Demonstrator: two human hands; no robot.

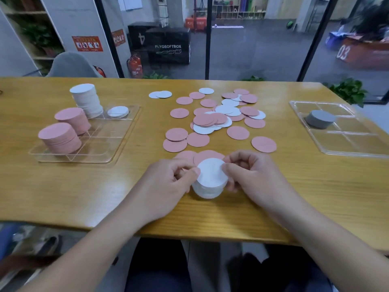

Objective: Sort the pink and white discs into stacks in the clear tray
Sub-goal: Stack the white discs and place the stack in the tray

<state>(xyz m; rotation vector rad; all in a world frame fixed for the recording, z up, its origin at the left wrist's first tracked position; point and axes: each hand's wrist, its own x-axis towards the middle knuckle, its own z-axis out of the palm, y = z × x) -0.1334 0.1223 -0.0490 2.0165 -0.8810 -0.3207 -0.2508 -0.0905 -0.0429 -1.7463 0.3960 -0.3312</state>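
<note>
A short stack of white discs stands on the wooden table near its front edge. My left hand grips its left side and my right hand grips its right side, fingers curled round it. Just behind it lie pink discs. Farther back, a loose pile of pink and white discs is spread over the table's middle. The clear tray at the left holds two pink stacks, a tall white stack and a low white stack.
A second clear tray at the right holds a grey disc stack. Two white discs lie apart at the back. A grey chair stands behind the table's far left edge, with glass partitions beyond.
</note>
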